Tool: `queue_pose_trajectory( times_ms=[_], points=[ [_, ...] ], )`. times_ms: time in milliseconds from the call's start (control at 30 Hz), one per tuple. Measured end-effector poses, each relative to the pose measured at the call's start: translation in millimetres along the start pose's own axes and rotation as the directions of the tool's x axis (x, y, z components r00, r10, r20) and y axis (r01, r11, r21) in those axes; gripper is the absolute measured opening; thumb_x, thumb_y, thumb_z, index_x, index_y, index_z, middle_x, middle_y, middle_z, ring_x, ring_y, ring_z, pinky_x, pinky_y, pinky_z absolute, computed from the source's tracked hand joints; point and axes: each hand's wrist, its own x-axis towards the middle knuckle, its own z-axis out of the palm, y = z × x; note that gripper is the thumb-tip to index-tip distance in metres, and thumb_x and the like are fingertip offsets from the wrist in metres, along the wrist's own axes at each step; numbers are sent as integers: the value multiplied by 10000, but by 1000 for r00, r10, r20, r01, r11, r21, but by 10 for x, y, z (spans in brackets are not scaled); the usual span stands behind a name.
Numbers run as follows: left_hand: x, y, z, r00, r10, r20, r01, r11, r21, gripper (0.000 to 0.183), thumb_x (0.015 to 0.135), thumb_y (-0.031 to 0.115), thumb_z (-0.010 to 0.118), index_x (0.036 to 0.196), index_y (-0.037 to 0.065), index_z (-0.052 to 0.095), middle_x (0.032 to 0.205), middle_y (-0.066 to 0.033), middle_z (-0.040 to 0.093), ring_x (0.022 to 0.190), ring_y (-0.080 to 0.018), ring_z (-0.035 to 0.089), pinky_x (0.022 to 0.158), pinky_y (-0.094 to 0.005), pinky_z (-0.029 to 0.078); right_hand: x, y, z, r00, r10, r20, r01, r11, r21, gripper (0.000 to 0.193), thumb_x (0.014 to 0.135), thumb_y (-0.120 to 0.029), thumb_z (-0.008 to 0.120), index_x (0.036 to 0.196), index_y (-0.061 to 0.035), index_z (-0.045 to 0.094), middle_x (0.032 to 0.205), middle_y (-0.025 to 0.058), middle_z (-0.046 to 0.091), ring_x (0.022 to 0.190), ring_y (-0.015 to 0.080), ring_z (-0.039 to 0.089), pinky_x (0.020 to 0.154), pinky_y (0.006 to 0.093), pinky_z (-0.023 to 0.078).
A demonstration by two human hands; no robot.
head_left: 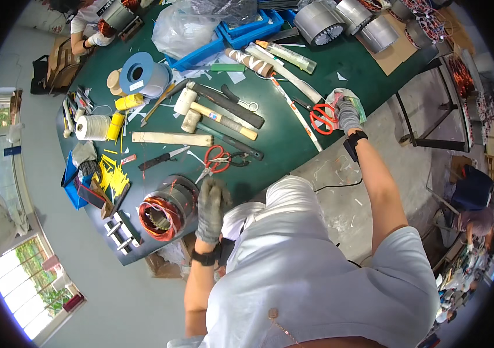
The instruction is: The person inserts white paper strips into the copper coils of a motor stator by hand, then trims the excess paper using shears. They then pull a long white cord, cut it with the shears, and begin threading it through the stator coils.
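My left hand [211, 210], in a grey glove, is just right of a motor stator [186, 194] with red-brown copper windings at its end. Its fingers are loosely bent and apart, and I see nothing in them. At the table's right edge my right hand [348, 115], also gloved, is closed on a crumpled plastic packet [340, 94]. Against that packet lie large scissors [322, 119] with red handles. A second pair of red-handled scissors [217, 159] lies on the table beyond my left hand, beside dark pliers [239, 159].
Mallets [224, 120], a knife [163, 158] and a wooden strip [172, 138] lie on the green table [282, 153]. Farther back are a blue-grey spool [153, 87], blue trays [253, 32] and bare stators [319, 26]. Another person's gloved hand [101, 39] is at the far left.
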Motion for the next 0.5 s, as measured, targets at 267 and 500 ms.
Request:
queue_pose_trajectory(
  times_ms=[267, 500],
  points=[
    [978, 494, 1254, 995, -96, -2, 94, 977, 191, 334, 888, 337, 466, 1039, 54, 560, 634, 20, 459, 514, -40, 371, 432, -210, 296, -756, -334, -1747, 781, -519, 347, -363, 75, 929, 191, 841, -159, 610, 985, -34, 596, 769, 35, 628, 571, 85, 566, 500, 189, 461],
    [1268, 401, 1404, 873, -274, 404, 396, 881, -258, 295, 904, 263, 410, 1052, 48, 545, 687, 24, 443, 475, -52, 302, 409, -200, 250, -1234, -1098, -2399, 635, -706, 314, -588, -177, 789, 144, 879, -114, 552, 962, -2, 585, 764, 59, 609, 561, 98, 586, 503, 190, 511]
  ],
)
